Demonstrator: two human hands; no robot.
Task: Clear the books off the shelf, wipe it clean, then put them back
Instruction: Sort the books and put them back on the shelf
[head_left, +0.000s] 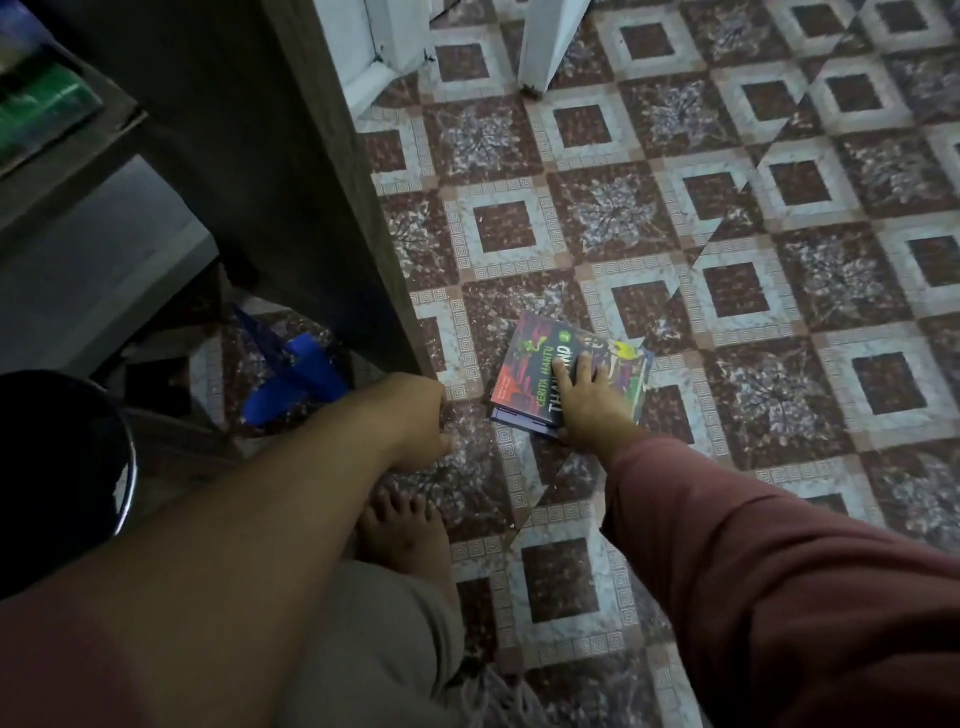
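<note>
A small stack of books (530, 364) lies on the patterned floor, the top one with a red and dark cover. My right hand (584, 397), in a dark red sleeve, lies on the cover with fingers spread and the thumb tucked at the stack's near edge, gripping it. My left hand (418, 421) hangs just left of the books, beside the bottom corner of the shelf's dark wooden side panel (291, 182). Its fingers are curled under, and nothing shows in them. More books (47, 104) with green covers stand blurred on the shelf at the upper left.
A blue object (296, 384) lies on the floor under the shelf unit. A black stool with a chrome rim (62, 457) stands at the left. White posts (545, 41) rise at the top. My bare foot (405, 540) is below the hands. Tiled floor (779, 260) stretches right.
</note>
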